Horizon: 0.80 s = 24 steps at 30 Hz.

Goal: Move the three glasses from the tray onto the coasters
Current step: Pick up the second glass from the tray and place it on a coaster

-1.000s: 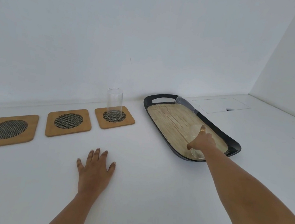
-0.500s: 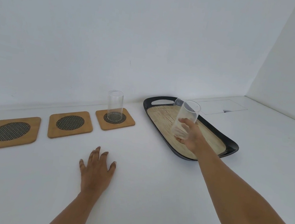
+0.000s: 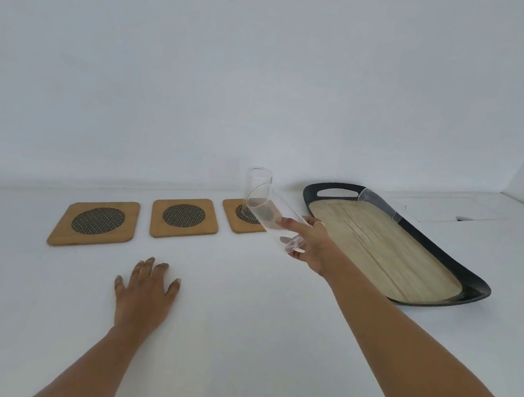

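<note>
Three wooden coasters with dark mesh centres lie in a row: the left coaster (image 3: 94,223), the middle coaster (image 3: 185,217) and the right coaster (image 3: 232,219). A clear glass (image 3: 258,181) stands upright on the right coaster. My right hand (image 3: 309,243) grips a second clear glass (image 3: 271,216), tilted to the left, in the air just right of that coaster. A third glass (image 3: 378,204) lies tilted on the far rim of the black tray (image 3: 441,257) with its wooden floor. My left hand (image 3: 144,293) rests flat on the white table, fingers spread.
The white table (image 3: 233,345) meets a white wall at the back. A recessed white panel (image 3: 454,210) sits in the surface behind the tray.
My right hand picked a glass up off the tray and carried it left, past the tray's edge, to beside the right coaster. The glass now tilts left. My left hand stayed put.
</note>
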Tool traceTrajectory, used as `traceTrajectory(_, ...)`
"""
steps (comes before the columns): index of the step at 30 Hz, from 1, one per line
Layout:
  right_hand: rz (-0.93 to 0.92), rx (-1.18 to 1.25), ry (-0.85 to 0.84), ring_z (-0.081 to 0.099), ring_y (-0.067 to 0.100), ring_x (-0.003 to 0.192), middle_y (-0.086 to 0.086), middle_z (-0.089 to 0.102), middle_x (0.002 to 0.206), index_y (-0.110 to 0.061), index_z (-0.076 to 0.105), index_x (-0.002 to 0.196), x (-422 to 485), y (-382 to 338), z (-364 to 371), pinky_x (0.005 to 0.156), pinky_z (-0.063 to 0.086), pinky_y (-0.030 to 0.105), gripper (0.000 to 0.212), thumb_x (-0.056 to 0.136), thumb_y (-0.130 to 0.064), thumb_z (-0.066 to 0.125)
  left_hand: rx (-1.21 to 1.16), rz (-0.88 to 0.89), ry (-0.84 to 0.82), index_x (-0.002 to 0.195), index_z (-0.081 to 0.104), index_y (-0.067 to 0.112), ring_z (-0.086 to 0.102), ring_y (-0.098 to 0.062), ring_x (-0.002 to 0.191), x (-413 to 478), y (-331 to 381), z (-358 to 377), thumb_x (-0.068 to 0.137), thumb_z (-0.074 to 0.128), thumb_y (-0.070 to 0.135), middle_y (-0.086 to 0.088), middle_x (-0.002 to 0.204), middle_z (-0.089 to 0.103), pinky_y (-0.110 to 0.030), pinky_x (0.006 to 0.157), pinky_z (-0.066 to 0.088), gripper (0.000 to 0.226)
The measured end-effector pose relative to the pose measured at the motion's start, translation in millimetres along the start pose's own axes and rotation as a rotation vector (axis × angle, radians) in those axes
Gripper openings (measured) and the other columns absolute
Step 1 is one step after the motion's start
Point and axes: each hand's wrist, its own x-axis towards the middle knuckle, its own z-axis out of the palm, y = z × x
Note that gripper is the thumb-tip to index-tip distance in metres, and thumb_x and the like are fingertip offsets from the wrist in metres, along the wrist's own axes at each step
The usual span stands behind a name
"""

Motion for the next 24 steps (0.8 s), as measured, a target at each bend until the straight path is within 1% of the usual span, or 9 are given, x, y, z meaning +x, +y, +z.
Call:
traceTrajectory(2,-0.009,0.027,-0.022,0.055,0.024,0.095,0.006,0.056,0.111,-0.012,0.039,0.121,3.4,0.7,11.6,0.067,0.042,0.030,0.064,0.071,-0.015,0.079,-0.009,-0.038,0.021,0.137,0.038,0.019,0.023,-0.019,0.143,2.9,-19.4,-6.8,0.095,0.039,0.041,-0.005,0.152,0.032,-0.049,0.116,0.017,0.048)
traceTrajectory(5,-0.049,0.107,-0.057,0.042,0.025,0.092,0.001,0.055,0.088,-0.014,0.046,0.103,10.3,4.8,26.3,0.061,0.034,0.025,0.040,0.076,-0.005,0.073,-0.021,-0.069,0.051,0.136,0.041,0.016,0.027,-0.022,0.141,5.7,-37.5,-12.0,0.095,0.042,0.039,-0.007,0.150,0.036,-0.048,0.116,0.019,0.048)
traceTrajectory(7,-0.074,0.149,-0.049,0.047,0.022,0.090,0.003,0.054,0.099,-0.016,0.045,0.099,13.9,7.3,35.0,0.061,0.035,0.024,0.035,0.078,-0.003,0.070,-0.019,-0.077,0.057,0.136,0.041,0.016,0.027,-0.022,0.141,6.2,-39.0,-12.4,0.095,0.042,0.039,-0.007,0.149,0.036,-0.048,0.116,0.019,0.048)
traceTrajectory(9,-0.086,0.199,-0.019,0.051,0.020,0.095,0.002,0.050,0.109,-0.016,0.040,0.110,16.5,9.7,41.3,0.065,0.041,0.023,0.049,0.077,-0.003,0.072,-0.018,-0.083,0.062,0.136,0.040,0.016,0.026,-0.021,0.142,6.3,-37.1,-11.0,0.095,0.041,0.040,-0.007,0.149,0.036,-0.047,0.116,0.019,0.048)
traceTrajectory(13,-0.155,0.369,-0.098,0.062,0.017,0.083,0.002,0.066,0.088,-0.009,0.058,0.093,17.0,11.8,50.4,0.068,0.051,0.018,0.023,0.077,0.003,0.070,-0.005,-0.081,0.079,0.136,0.040,0.016,0.026,-0.021,0.141,6.5,-36.3,-9.2,0.095,0.040,0.040,-0.007,0.149,0.037,-0.047,0.116,0.019,0.048)
traceTrajectory(16,-0.164,0.514,-0.122,0.060,0.022,0.097,0.010,0.062,0.106,0.002,0.056,0.118,17.9,12.0,53.1,0.085,0.049,0.021,0.036,0.083,0.001,0.064,0.003,-0.081,0.085,0.137,0.040,0.017,0.026,-0.020,0.142,6.5,-36.2,-9.0,0.095,0.039,0.040,-0.006,0.149,0.036,-0.046,0.117,0.019,0.048)
traceTrajectory(18,-0.153,0.589,-0.103,0.057,0.020,0.097,0.010,0.058,0.107,-0.001,0.058,0.114,18.1,11.0,53.9,0.082,0.045,0.019,0.032,0.083,-0.002,0.065,0.005,-0.079,0.086,0.137,0.040,0.017,0.026,-0.020,0.142,6.6,-36.0,-8.6,0.095,0.039,0.040,-0.005,0.150,0.036,-0.046,0.117,0.019,0.048)
traceTrajectory(21,-0.132,0.646,-0.060,0.052,0.012,0.082,0.000,0.057,0.093,-0.016,0.062,0.086,17.3,9.1,55.5,0.072,0.038,0.021,0.010,0.081,-0.011,0.069,0.008,-0.078,0.093,0.136,0.040,0.016,0.027,-0.021,0.141,6.3,-35.9,-7.9,0.095,0.040,0.040,-0.006,0.149,0.037,-0.046,0.117,0.019,0.048)
traceTrajectory(24,-0.082,0.663,-0.029,0.057,0.011,0.091,-0.006,0.060,0.090,-0.024,0.060,0.083,14.8,9.9,57.0,0.088,0.043,0.031,0.012,0.080,-0.025,0.071,0.017,-0.081,0.093,0.136,0.041,0.016,0.027,-0.021,0.141,6.3,-36.5,-7.5,0.095,0.040,0.040,-0.006,0.149,0.038,-0.046,0.116,0.020,0.048)
